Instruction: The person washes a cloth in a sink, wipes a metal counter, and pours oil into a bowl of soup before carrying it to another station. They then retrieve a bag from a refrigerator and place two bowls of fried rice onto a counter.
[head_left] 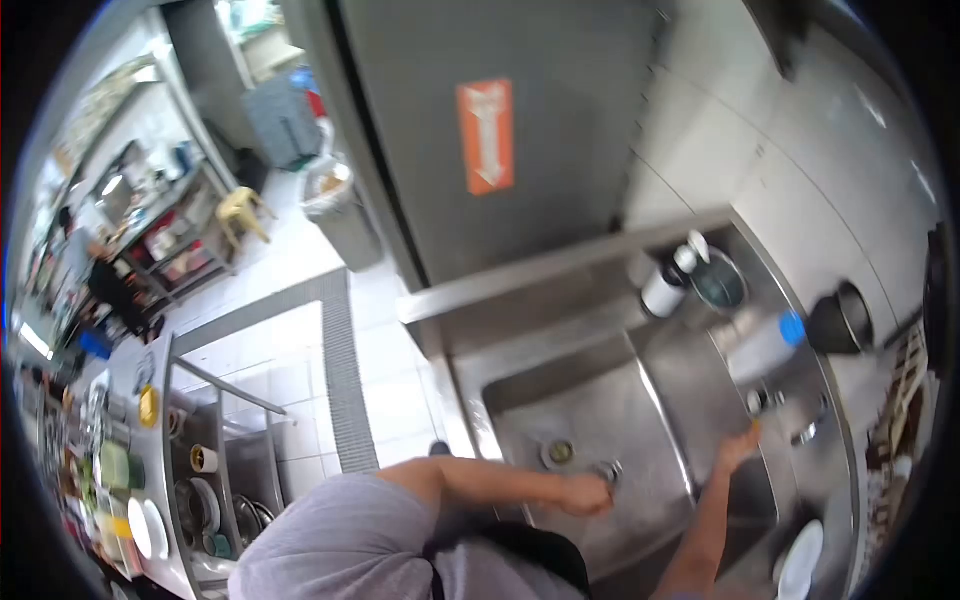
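Over the steel double sink [640, 365], my left hand [588, 494] is closed in a fist, and what it holds, if anything, is hidden. A small shiny metal piece [608, 469] shows just beyond its knuckles. A drain [560, 454] lies in the basin to the left of it. At the right-hand basin's edge, my right hand [738, 448] reaches toward the tap [765, 400]. Its fingers look closed around a small yellow bit [755, 426], too small and blurred to name.
A pump bottle [664, 292], a metal pot [720, 282] and a blue-capped bottle [765, 345] stand along the sink's back ledge. White dishes [800, 560] lie at lower right. A loaded steel shelf table [205, 430], a bin [340, 215], a yellow stool [240, 212] and another person [100, 270] are leftward.
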